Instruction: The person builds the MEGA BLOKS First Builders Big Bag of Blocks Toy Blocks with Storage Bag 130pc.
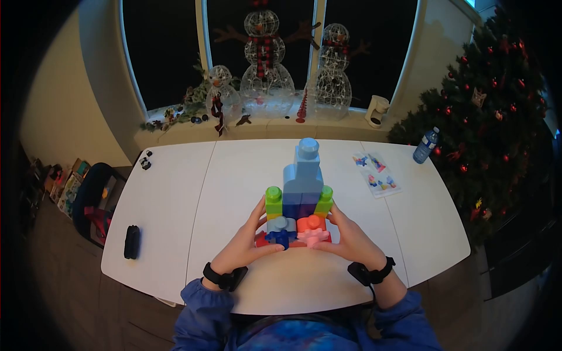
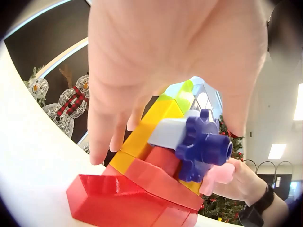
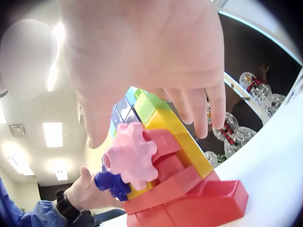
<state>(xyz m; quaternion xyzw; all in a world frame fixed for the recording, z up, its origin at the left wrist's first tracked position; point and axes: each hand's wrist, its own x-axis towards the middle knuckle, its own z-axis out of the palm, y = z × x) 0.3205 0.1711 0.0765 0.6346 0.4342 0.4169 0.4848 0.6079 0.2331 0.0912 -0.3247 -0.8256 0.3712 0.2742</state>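
A block tower stands upright on the table, its light blue top (image 1: 308, 161) the highest part and green blocks (image 1: 273, 200) on both sides. Its red base (image 2: 113, 201) shows in both wrist views. A dark blue gear (image 2: 201, 146) and a pink gear (image 3: 132, 153) stick out of the front, side by side. The left hand (image 1: 244, 237) lies along the tower's left side, thumb near the blue gear. On the right side the right hand (image 1: 351, 236) mirrors it, thumb by the pink gear. Both hands' fingers look extended; the wrist views show them around the tower's sides.
A printed sheet (image 1: 377, 174) and a water bottle (image 1: 426, 145) lie or stand at the back right of the white table (image 1: 234, 169). At the left are a black case (image 1: 132, 242) and small dark items (image 1: 146, 164). Snowman figures (image 1: 266, 85) stand behind on the sill.
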